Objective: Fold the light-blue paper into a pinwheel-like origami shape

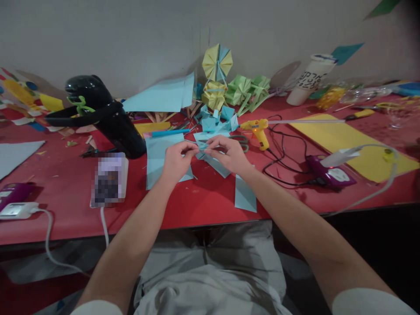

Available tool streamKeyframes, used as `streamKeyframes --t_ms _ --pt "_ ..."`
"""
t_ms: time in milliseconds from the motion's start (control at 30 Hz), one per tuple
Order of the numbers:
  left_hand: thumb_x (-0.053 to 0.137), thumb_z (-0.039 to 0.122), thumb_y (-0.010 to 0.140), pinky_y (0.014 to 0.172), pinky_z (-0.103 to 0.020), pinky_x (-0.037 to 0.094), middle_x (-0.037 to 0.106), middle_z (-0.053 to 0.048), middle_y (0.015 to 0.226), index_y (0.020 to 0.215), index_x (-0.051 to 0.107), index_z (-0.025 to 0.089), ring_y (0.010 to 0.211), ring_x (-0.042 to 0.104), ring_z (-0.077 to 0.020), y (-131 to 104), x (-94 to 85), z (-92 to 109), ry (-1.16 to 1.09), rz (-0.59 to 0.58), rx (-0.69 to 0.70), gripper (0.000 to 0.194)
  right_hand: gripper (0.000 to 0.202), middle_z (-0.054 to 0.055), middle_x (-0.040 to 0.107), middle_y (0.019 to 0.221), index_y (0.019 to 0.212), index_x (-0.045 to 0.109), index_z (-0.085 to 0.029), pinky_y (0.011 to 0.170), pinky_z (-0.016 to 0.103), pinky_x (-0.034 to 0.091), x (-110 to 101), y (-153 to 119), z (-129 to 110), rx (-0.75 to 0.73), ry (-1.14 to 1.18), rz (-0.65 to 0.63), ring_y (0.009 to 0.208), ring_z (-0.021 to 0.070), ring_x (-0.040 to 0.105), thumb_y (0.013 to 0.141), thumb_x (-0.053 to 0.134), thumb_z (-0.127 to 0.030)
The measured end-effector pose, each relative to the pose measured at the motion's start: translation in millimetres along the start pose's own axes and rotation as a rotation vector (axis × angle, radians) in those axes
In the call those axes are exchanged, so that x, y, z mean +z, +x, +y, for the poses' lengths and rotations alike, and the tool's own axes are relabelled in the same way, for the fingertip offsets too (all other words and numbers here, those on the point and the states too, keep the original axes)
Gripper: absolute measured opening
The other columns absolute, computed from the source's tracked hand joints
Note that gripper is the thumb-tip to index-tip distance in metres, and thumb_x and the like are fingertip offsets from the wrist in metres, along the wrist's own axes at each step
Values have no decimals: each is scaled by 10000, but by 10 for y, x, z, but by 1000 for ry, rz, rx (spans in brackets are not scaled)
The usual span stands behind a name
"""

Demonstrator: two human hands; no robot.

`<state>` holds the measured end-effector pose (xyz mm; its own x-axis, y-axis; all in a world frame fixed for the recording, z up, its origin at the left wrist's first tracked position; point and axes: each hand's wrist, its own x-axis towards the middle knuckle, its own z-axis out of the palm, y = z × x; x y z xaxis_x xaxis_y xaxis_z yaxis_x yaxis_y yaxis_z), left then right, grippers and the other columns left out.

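Both hands meet over the red table, pinching a small piece of light blue paper (201, 148) between thumbs and fingertips. My left hand (179, 159) grips its left side, and my right hand (228, 153) has its right side. The piece looks folded, though the fingers cover much of it. Light blue paper sheets (157, 159) lie under and around the hands, with one blue slip (245, 194) below my right wrist. Scissors (242, 142) rest just behind my right hand, partly hidden by it. Folded blue paper pieces (210, 120) are heaped beyond the fingers.
A yellow glue gun (257, 131) with its cord lies to the right, by a purple power strip (331, 170) and yellow sheet (341, 140). On the left stand a black bottle (108, 113) and a phone (110, 179). Yellow-green folded paper shapes (216, 65) stand near the wall.
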<state>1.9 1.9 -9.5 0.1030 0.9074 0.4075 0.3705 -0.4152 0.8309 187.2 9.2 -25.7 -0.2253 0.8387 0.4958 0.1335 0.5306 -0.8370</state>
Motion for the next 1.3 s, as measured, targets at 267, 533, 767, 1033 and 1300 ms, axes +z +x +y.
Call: streamKeyframes --t_ms 267,533,767,1033,1300 --pt "726 138 728 760 -315 564 732 -12 773 960 608 200 782 713 -174 -2 -15 47 -175 4 -43 267 271 52 678 921 735 635 -206 824 358 547 -1 12 -17 11 -6 46 938 184 640 765 728 -458" --pt "728 137 721 746 -316 570 736 -21 787 984 601 191 795 719 -185 24 -54 38 -176 -2 -74 297 269 52 697 922 744 636 -202 794 340 542 -20 14 -28 16 12 59 893 172 650 769 728 -453" --pt "710 148 732 725 -303 554 719 -18 783 991 614 196 796 707 -179 27 -53 38 -165 -20 -46 280 286 49 698 893 758 635 -204 780 344 546 -17 17 -35 15 14 62 861 169 652 771 726 -475" --pt "749 205 715 746 -328 563 707 -5 739 945 627 205 766 702 -181 31 -39 3 -192 6 -43 260 309 47 697 883 741 632 -210 786 360 558 -16 22 -50 3 -7 37 863 180 658 765 720 -505" --pt "743 189 698 715 -312 551 679 10 691 926 635 200 713 677 -166 43 -23 -50 -257 39 -65 253 286 53 704 918 736 631 -211 798 361 561 -10 35 -63 -17 -2 5 892 184 662 777 713 -483"
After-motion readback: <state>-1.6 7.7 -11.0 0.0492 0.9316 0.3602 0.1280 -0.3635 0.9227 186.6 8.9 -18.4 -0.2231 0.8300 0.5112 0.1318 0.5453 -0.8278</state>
